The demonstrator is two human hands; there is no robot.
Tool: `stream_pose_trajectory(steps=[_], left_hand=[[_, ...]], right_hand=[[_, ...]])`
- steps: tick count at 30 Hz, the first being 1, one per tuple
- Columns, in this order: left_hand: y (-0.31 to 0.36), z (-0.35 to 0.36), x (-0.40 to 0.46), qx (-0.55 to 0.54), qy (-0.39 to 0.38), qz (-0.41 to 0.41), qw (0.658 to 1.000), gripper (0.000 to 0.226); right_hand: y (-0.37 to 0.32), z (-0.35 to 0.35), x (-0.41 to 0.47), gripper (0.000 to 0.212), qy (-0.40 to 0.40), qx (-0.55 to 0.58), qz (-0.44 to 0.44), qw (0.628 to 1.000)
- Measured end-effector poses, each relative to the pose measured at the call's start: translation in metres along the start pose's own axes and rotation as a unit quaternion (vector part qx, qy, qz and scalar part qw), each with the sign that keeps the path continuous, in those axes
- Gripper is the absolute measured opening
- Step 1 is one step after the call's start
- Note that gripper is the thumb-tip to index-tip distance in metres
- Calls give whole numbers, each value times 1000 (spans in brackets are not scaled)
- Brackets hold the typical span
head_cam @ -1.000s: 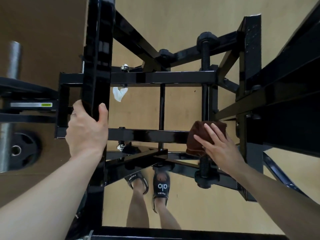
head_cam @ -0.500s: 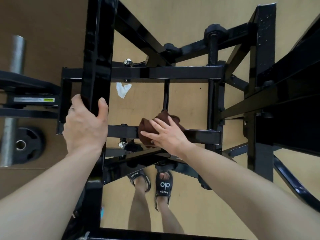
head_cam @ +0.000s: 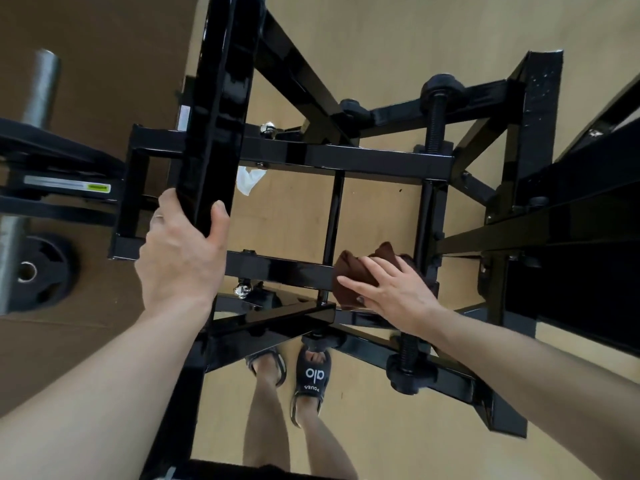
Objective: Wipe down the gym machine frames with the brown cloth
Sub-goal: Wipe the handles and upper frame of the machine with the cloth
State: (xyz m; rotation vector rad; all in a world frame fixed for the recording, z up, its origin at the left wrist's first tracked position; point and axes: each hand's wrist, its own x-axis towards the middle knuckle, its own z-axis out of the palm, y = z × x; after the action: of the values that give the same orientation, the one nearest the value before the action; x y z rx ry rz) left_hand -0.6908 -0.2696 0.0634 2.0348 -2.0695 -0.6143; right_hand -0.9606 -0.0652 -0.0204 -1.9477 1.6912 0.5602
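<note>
Brown cloth [head_cam: 353, 275], one, under flat right hand [head_cam: 394, 292] on crossbar [head_cam: 277, 268]; left hand [head_cam: 180, 258] fingers clamp upright [head_cam: 221, 109].

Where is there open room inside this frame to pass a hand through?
The widest gap lies between the upper crossbar and lower crossbar, left of the thin vertical rod; bare floor shows through, bar a white scrap. A narrower gap sits right of the rod. It is crowded lower right, where the right hand presses the brown cloth near the threaded post.
</note>
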Motion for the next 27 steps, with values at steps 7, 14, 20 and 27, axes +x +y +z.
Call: stream_pose_trajectory(steps=[7, 14, 20, 27], left_hand=[[0, 2, -1, 9, 8, 1, 1000, 63], [-3, 3, -1, 11, 22, 12, 1000, 63], [1, 0, -2, -2, 13, 7, 1000, 62], [2, -1, -2, 2, 17, 14, 1000, 63]], right_hand=[[-81, -14, 105, 50, 24, 28, -47, 998], [-109, -16, 138, 49, 45, 32, -65, 996], [-23, 4, 19, 51, 52, 16, 7, 998], [-31, 0, 29, 52, 17, 10, 14, 1000]])
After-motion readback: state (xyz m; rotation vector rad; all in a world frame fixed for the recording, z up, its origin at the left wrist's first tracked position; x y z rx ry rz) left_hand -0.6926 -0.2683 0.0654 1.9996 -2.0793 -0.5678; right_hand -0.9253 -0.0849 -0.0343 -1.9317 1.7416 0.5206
